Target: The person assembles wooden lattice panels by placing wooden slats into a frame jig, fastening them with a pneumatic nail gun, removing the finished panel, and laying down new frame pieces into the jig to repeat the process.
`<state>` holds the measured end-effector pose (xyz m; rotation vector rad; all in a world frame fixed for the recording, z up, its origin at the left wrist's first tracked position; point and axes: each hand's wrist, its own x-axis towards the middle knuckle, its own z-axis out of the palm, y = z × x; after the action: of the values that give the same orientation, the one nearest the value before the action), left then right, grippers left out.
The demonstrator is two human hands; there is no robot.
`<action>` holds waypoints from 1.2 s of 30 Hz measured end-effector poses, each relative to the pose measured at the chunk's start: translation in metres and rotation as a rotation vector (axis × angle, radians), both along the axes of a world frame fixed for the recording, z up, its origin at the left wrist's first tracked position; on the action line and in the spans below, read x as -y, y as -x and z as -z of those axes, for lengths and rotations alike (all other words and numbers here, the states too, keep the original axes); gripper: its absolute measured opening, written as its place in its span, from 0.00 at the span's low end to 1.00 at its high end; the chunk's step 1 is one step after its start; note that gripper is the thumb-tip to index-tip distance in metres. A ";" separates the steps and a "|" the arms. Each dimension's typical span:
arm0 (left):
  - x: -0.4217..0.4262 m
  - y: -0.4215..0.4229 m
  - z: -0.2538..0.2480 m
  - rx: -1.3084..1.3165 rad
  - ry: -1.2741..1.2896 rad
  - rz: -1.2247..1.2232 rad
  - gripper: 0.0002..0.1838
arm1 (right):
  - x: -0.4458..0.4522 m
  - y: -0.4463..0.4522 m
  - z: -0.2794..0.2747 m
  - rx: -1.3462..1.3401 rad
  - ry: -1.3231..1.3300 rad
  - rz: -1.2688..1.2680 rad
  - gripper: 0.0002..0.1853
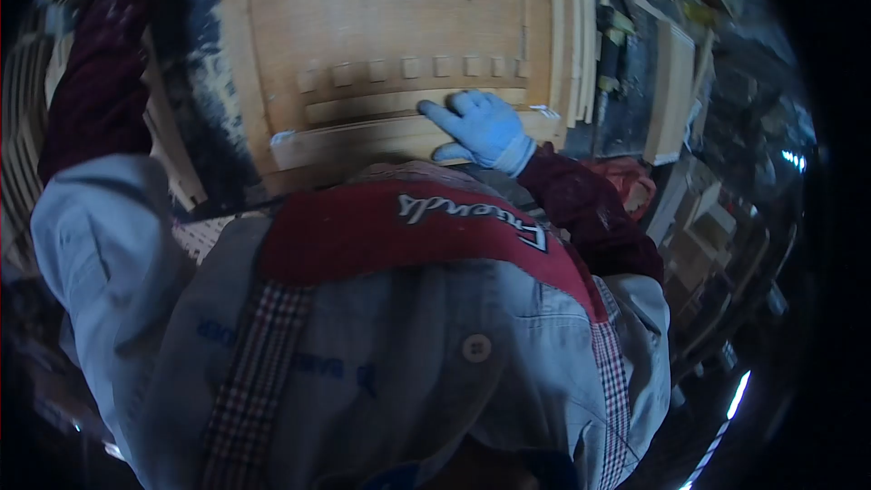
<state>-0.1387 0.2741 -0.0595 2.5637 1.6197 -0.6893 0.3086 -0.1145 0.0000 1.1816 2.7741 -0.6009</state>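
Observation:
My right hand (485,132), in a pale blue-grey glove, rests on the near end of a wooden panel (390,9). Its fingers point left and are spread, with the thumb towards my body. Under and beside them run a curved wooden slat (363,109) and a straight wooden rail (336,143) along the panel's near edge. Beyond the slat lies a row of several small square wooden blocks or raised tabs (411,67). My left arm, in a dark red sleeve (100,82), reaches forward at the far left; its hand is outside the visible picture.
Long wooden strips (172,136) lie at the left, and more strips (582,36) run along the panel's right side. A thick timber piece (671,95) stands further right. Below it are wood offcuts (712,227) and a red crumpled cloth or bag (626,183). My red apron (399,227) almost meets the panel.

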 end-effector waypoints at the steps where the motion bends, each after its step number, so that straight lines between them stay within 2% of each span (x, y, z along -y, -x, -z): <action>1: -0.011 0.009 0.010 -0.004 0.000 0.008 0.19 | -0.003 0.001 -0.001 -0.021 -0.008 -0.019 0.35; 2: -0.020 0.023 0.021 -0.015 -0.001 0.018 0.19 | -0.004 0.003 -0.002 -0.047 -0.014 -0.040 0.33; 4: -0.004 0.007 0.015 0.054 -0.070 -0.184 0.23 | 0.002 0.008 0.004 -0.071 0.031 0.031 0.29; 6: 0.000 -0.001 0.013 -0.087 -0.078 -0.244 0.31 | 0.003 0.009 0.005 -0.041 0.061 0.054 0.27; 7: 0.000 -0.001 0.009 -0.109 -0.089 -0.252 0.32 | 0.003 0.010 0.005 -0.039 0.064 0.058 0.27; 11: 0.011 -0.009 0.000 0.050 -0.125 -0.322 0.34 | 0.006 0.013 0.004 -0.116 -0.013 0.097 0.24; 14: 0.019 -0.008 -0.017 0.400 -0.146 -0.404 0.36 | 0.007 0.013 0.009 -0.164 0.002 0.120 0.22; 18: 0.059 -0.014 -0.055 1.257 0.025 -0.597 0.39 | 0.006 0.010 0.016 -0.183 0.044 0.168 0.20; 20: 0.109 -0.032 -0.078 1.590 0.143 -0.658 0.40 | 0.005 0.009 0.020 -0.142 -0.008 0.127 0.20; 23: 0.187 -0.077 -0.090 1.862 0.235 -0.682 0.42 | -0.012 0.012 0.009 -0.310 -0.003 0.251 0.21; 24: 0.214 -0.095 -0.093 1.908 0.235 -0.661 0.43 | -0.028 0.016 0.003 -0.421 -0.036 0.329 0.25; 26: 0.266 -0.140 -0.105 1.958 0.169 -0.549 0.45 | -0.067 0.034 -0.018 -0.727 0.088 0.672 0.32; 27: 0.285 -0.156 -0.101 1.895 0.167 -0.584 0.46 | -0.094 0.043 -0.033 -0.773 0.281 0.764 0.38; 28: 0.300 -0.170 -0.083 1.797 0.083 -0.501 0.47 | -0.113 0.054 -0.033 -0.988 0.377 0.805 0.42; 29: 0.318 -0.191 -0.076 1.556 -0.175 -0.385 0.46 | -0.129 0.068 -0.033 -1.194 0.498 0.843 0.46; 30: 0.340 -0.211 -0.098 1.371 -0.079 -0.512 0.45 | -0.144 0.078 -0.038 -1.319 0.287 0.642 0.43; 31: 0.355 -0.223 -0.077 1.284 -0.246 -0.355 0.42 | -0.145 0.083 -0.049 -1.276 0.376 0.812 0.39; 32: 0.362 -0.231 -0.079 1.291 -0.201 -0.297 0.42 | -0.139 0.082 -0.058 -1.211 0.457 0.998 0.35; 33: 0.365 -0.226 -0.086 1.257 -0.075 -0.270 0.42 | -0.137 0.076 -0.050 -1.248 0.424 0.961 0.30; 35: 0.359 -0.212 -0.100 1.236 0.137 -0.200 0.40 | -0.127 0.061 -0.047 -1.285 0.568 0.819 0.30; 36: 0.352 -0.202 -0.104 1.202 -0.092 -0.118 0.40 | -0.120 0.058 -0.046 -1.332 0.678 0.767 0.28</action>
<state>0.0634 -0.0775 0.0443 2.0726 1.2691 0.8212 0.2509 0.0058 0.0458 2.0221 1.9966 -2.9550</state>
